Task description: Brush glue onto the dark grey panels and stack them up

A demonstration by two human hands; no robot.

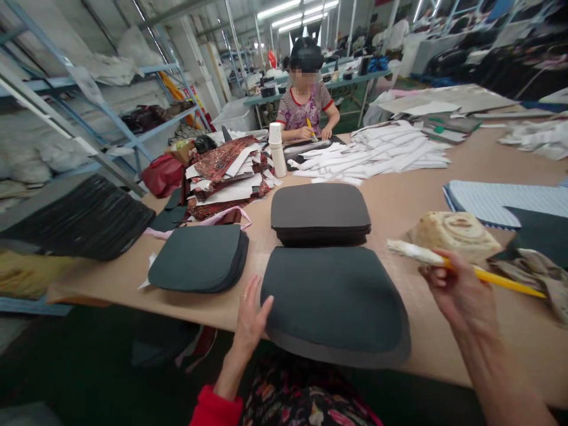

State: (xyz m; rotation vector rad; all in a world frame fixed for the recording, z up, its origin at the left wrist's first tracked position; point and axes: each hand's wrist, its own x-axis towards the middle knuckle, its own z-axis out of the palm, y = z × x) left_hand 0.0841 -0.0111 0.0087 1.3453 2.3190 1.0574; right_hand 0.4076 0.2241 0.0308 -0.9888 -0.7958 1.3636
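My left hand point(252, 313) is open, its fingers at the left edge of a dark green rounded panel point(332, 296). That panel lies on a slightly larger grey piece point(386, 355) at the table's front edge. In my right hand point(464, 290) is a yellow-handled brush point(501, 281), its pale, caked end pointing left. Behind the brush sits a crusted, cream-coloured block point(457, 234). Just beyond the green panel stands a stack of grey-brown panels point(319, 207). A stack of dark green panels point(199, 257) lies to the left of my left hand.
Across the table point(417, 177) a co-worker point(306, 106) holds another yellow tool over dark material. White strips point(377, 151), a patterned red-and-white pile point(235, 171) and a white bottle point(277, 151) lie between us. A tall dark stack point(80, 219) is at far left, blue-striped fabric point(510, 201) at right.
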